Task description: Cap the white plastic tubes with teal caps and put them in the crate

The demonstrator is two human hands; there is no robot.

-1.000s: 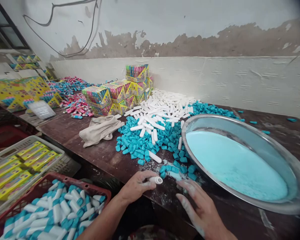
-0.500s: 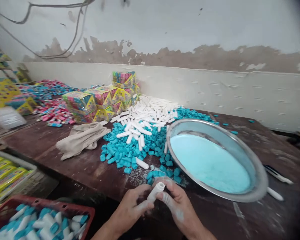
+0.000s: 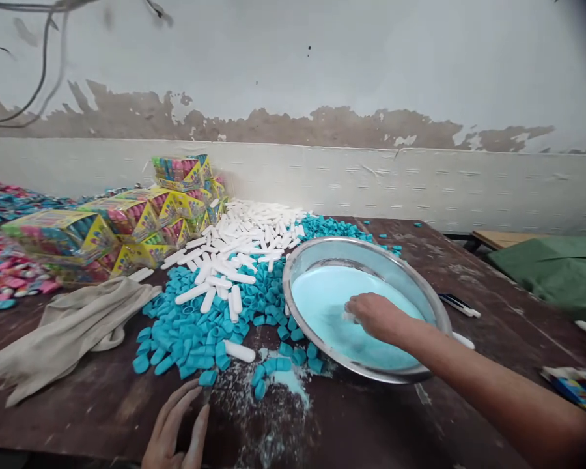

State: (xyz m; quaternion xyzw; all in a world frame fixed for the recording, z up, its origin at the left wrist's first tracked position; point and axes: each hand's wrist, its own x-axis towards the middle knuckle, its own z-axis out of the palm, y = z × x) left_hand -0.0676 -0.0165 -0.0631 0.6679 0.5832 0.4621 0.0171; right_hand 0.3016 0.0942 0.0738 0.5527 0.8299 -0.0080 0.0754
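Observation:
My right hand (image 3: 375, 316) reaches into a tilted metal basin (image 3: 432, 303) of pale blue powder (image 3: 322, 299). Its fingers are closed, and a bit of a white tube (image 3: 346, 317) shows at the fingertips, down in the powder. My left hand (image 3: 176, 430) lies flat on the dark wooden table (image 3: 102, 404) at the near edge, fingers stretched out and holding nothing. Just beyond it lie a pile of blue caps (image 3: 190, 326) and a pile of white tubes (image 3: 239, 241). One loose white tube (image 3: 239, 351) rests near spilled powder (image 3: 286, 381).
A beige cloth (image 3: 68, 329) lies on the left. Behind it stand stacked colourful boxes (image 3: 127, 225), with pink and blue packets (image 3: 4, 280) at the far left. A green sheet (image 3: 551, 270) covers the right. Small tools (image 3: 459, 305) lie beside the basin.
The white tube passed from my left hand to my right, which carried it into the basin. My left hand dropped flat on the table. The view swung right, away from the crates.

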